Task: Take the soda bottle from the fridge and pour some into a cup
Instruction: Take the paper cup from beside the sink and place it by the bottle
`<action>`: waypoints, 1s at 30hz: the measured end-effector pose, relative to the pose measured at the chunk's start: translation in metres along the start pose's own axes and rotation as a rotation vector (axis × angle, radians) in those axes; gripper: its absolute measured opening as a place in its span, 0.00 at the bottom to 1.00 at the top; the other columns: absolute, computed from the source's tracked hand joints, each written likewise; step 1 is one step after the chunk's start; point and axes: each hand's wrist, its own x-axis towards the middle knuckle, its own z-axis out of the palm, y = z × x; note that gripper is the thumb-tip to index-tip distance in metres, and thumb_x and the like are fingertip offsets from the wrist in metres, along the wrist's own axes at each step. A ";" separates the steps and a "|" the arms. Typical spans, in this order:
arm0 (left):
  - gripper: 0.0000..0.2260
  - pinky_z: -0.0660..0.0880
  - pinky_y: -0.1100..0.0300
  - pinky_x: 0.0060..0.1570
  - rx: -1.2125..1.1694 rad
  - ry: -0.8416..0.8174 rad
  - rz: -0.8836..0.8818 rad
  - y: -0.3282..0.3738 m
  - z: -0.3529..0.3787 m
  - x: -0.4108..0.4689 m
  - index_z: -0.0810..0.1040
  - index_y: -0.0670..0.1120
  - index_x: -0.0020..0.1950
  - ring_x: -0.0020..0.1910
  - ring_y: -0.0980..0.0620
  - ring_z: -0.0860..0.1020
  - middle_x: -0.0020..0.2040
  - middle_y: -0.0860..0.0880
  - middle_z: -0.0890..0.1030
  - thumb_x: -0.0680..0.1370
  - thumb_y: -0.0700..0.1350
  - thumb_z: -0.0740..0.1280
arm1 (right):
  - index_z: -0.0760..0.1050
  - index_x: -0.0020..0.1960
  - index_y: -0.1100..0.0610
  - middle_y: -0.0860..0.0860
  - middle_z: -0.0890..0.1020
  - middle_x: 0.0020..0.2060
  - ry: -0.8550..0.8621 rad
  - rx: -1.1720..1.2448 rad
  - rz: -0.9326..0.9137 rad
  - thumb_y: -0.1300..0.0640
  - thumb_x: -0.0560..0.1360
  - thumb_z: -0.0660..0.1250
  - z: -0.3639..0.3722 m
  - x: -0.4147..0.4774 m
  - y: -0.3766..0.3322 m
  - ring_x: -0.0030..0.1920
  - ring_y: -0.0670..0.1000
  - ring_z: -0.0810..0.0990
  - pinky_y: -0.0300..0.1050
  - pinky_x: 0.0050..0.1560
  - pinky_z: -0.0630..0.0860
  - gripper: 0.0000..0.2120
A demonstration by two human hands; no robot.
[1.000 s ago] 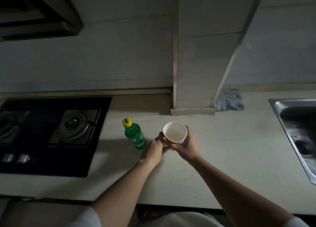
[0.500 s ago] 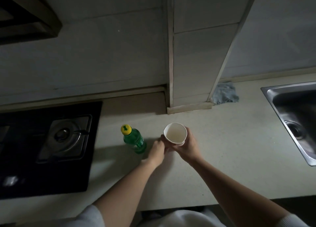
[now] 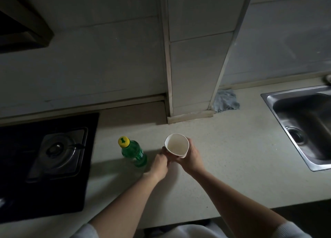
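Note:
A green soda bottle (image 3: 133, 152) with a yellow cap stands upright on the pale countertop (image 3: 223, 158), capped. Just to its right a white paper cup (image 3: 177, 144) is held a little tilted, its rim squeezed slightly out of round and its inside showing no liquid. My right hand (image 3: 191, 157) wraps around the cup from the right. My left hand (image 3: 160, 164) touches the cup's lower left side with its fingertips, between the cup and the bottle. The bottle stands free of both hands.
A black gas hob (image 3: 48, 158) fills the counter's left side. A steel sink (image 3: 304, 126) lies at the right edge. A tiled pillar (image 3: 195, 72) juts out behind the cup, with a grey-blue rag (image 3: 224, 101) at its right foot. A dark range hood (image 3: 21, 26) hangs upper left.
The view has shifted, sliding the hob left and bringing more sink into sight. Both hands stay on the cup next to the standing bottle; the cup's rim looks more squeezed.

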 end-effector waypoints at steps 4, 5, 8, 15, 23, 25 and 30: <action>0.13 0.74 0.54 0.53 0.018 -0.019 -0.037 0.000 -0.004 -0.004 0.75 0.35 0.64 0.57 0.40 0.79 0.60 0.38 0.78 0.82 0.40 0.61 | 0.67 0.65 0.51 0.42 0.77 0.54 -0.027 -0.003 0.013 0.32 0.57 0.77 -0.003 -0.001 -0.004 0.50 0.43 0.77 0.24 0.38 0.68 0.44; 0.13 0.74 0.54 0.54 0.010 -0.010 -0.046 -0.001 -0.004 -0.006 0.74 0.36 0.64 0.58 0.41 0.79 0.61 0.38 0.78 0.82 0.41 0.62 | 0.67 0.66 0.52 0.43 0.76 0.54 -0.038 -0.004 0.008 0.31 0.56 0.76 -0.003 -0.001 -0.004 0.50 0.43 0.77 0.24 0.39 0.68 0.46; 0.15 0.73 0.53 0.56 -0.040 0.020 -0.063 -0.008 -0.004 -0.014 0.72 0.39 0.65 0.60 0.41 0.77 0.63 0.40 0.76 0.82 0.46 0.63 | 0.66 0.68 0.52 0.42 0.74 0.55 -0.063 -0.005 -0.029 0.32 0.54 0.75 -0.007 -0.003 0.001 0.52 0.43 0.75 0.26 0.44 0.68 0.49; 0.13 0.77 0.58 0.53 -0.386 0.082 -0.094 -0.053 0.005 -0.041 0.76 0.44 0.60 0.53 0.46 0.81 0.50 0.48 0.81 0.80 0.49 0.66 | 0.62 0.72 0.58 0.55 0.73 0.64 -0.052 -0.093 0.104 0.53 0.64 0.80 -0.007 -0.019 0.031 0.58 0.52 0.76 0.47 0.57 0.77 0.42; 0.40 0.77 0.58 0.51 -0.541 0.397 -0.292 -0.125 -0.011 -0.054 0.73 0.44 0.63 0.54 0.49 0.80 0.56 0.48 0.80 0.59 0.63 0.79 | 0.71 0.62 0.63 0.57 0.78 0.52 0.002 -0.215 0.108 0.60 0.66 0.79 0.005 -0.028 0.041 0.44 0.53 0.78 0.43 0.42 0.75 0.29; 0.45 0.76 0.60 0.56 -0.643 0.447 -0.189 -0.120 -0.023 -0.048 0.70 0.48 0.67 0.56 0.54 0.78 0.59 0.52 0.79 0.55 0.62 0.81 | 0.72 0.57 0.63 0.57 0.79 0.49 0.004 -0.243 0.077 0.61 0.65 0.79 0.007 -0.021 0.037 0.43 0.54 0.79 0.44 0.40 0.74 0.25; 0.28 0.72 0.76 0.41 -0.817 0.519 -0.101 -0.094 -0.038 -0.038 0.76 0.49 0.55 0.45 0.57 0.81 0.45 0.56 0.82 0.60 0.50 0.84 | 0.73 0.50 0.62 0.55 0.79 0.43 0.012 -0.286 0.016 0.63 0.64 0.79 0.006 -0.011 0.031 0.42 0.55 0.78 0.48 0.38 0.76 0.19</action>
